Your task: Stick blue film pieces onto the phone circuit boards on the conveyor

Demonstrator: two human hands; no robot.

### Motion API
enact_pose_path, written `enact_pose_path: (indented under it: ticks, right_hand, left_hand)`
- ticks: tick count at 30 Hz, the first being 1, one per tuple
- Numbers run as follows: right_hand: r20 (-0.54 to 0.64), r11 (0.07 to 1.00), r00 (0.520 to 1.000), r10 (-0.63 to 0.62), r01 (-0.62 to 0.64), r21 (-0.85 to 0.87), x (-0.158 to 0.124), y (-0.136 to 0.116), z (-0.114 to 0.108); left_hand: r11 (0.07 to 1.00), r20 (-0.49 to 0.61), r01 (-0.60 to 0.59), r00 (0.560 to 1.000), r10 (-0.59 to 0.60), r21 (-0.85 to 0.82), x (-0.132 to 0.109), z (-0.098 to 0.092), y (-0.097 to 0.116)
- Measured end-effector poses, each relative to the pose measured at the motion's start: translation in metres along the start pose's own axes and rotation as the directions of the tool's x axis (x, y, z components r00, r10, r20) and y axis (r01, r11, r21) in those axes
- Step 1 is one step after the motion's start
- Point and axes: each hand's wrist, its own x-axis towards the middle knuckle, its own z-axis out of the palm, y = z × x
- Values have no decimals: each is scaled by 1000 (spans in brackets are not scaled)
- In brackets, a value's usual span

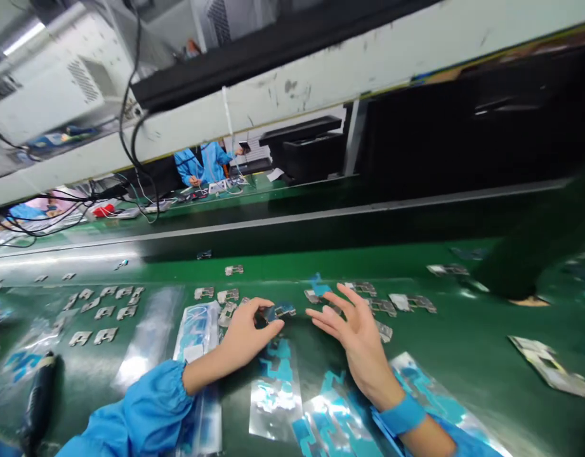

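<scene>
The left hand (252, 327) is clamped, thumb against fingers, on a small dark-and-silver flat metal part (285, 310). This part is raised just above the green table (468, 343), in front of the wearer. The right hand (356, 330) is beside it with fingers spread and no part visibly gripped. The hands are apart from each other.

Work status, judged from the layout: one part is in process. A bright blue cut film piece (320, 284) lies near the right fingertips, at a silver part; whether it is bonded to that part or lies loose cannot be determined.

Film stock: blue cut shapes are present on a clear plastic sheet (273, 406) below the left hand, on a second clear sheet with blue shapes (335, 425) nearer the wearer, and on a third sheet with blue shapes (430, 393) beside the right forearm. The supply therefore appears far from used up.

Parts stock: a group of silver notched metal plates (106, 335) lies at left, in loose rows. A second cluster of silver metal plates (382, 307) lies beyond the right hand. Most show bare silver with no obvious blue film, so much appears left to do. Which group is finished, if either, cannot be established from this view.
</scene>
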Motion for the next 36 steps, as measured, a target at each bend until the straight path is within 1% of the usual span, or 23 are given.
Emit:
enact_pose_path:
  ticks: [2, 4, 6, 8, 10, 13, 15, 17, 20, 23, 26, 29, 32, 34, 36]
  right_hand:
    - [-38, 999, 998, -44, 44, 7, 5, 1, -3]
    - [-60, 997, 995, -75, 75, 6, 8, 2, -4]
    - [-72, 996, 994, -87, 87, -4, 10, 4, -5]
    - [-83, 996, 993, -83, 82, -16, 11, 6, -7]
    - [-95, 997, 993, -69, 68, -23, 15, 9, -10]
    - [-92, 999, 995, -30, 28, -16, 21, 14, -14]
    - [-78, 1000, 997, 6, -7, -6, 25, 18, -14]
    - [-69, 999, 997, 38, -38, 2, 26, 20, -13]
    - [-73, 998, 995, 65, -65, -2, 25, 20, -13]
    - [-72, 998, 995, 68, -68, 3, 23, 15, -15]
    - [-45, 997, 997, 69, -66, 51, 22, 6, -16]
    - [2, 991, 997, 80, -80, 112, 21, -4, -15]
    - [67, 983, 993, 102, -111, 147, 16, -9, -11]
    - [116, 978, 985, 124, -141, 153, 10, -9, -7]
    - [161, 974, 975, 151, -174, 142, 4, -8, -2]
  left_hand:
    - [998, 43, 5, 999, -7, 56, 36, -2, -2]
    - [993, 88, 1, 996, -12, 122, 80, 1, -6]
    - [982, 105, 31, 993, -51, 186, 121, 4, -13]
    - [971, 127, 66, 987, -97, 228, 147, -2, -25]
    - [963, 147, 92, 980, -132, 253, 156, -20, -43]
    - [959, 206, 103, 965, -160, 264, 148, -56, -70]
    - [961, 239, 120, 954, -181, 250, 140, -72, -84]
    - [965, 246, 165, 945, -214, 205, 136, -77, -92]
    - [962, 232, 268, 933, -274, 58, 135, -67, -94]
    - [920, 221, 355, 923, -316, -166, 128, -55, -83]
    - [824, 236, 396, 916, -324, -405, 103, -49, -61]
    - [681, 300, 422, 906, -298, -598, 65, -43, -37]
    - [520, 370, 465, 885, -281, -717, 28, -35, -17]
    - [416, 407, 492, 869, -281, -765, 11, -28, -7]
    - [332, 415, 498, 862, -291, -801, 1, -23, 1]
